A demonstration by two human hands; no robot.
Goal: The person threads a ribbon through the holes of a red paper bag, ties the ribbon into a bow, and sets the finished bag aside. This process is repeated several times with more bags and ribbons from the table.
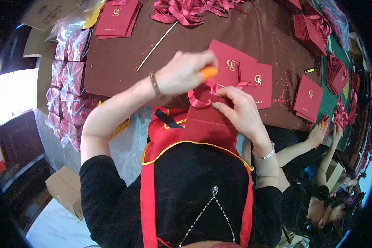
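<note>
A dark red paper bag [208, 118] is at the front edge of the table, over my red apron. My right hand [237, 105] pinches its upper edge between thumb and fingers. A pink-red ribbon [197, 101] loops out of the bag's top, close to those fingertips. Above the bag, my left hand [186, 74] is curled and slightly blurred. An orange piece [209, 73] shows at its fingers; whether it is worn or held cannot be made out. Behind my hands lie two flat red bags [263, 84] with gold letters.
Loose ribbons [190, 10] are heaped at the back, near a thin stick [157, 47]. More bags [118, 18] lie at back left. Plastic-wrapped bundles [72, 78] are stacked left. At right, a co-worker's hands [318, 132] work beside other bags [309, 97].
</note>
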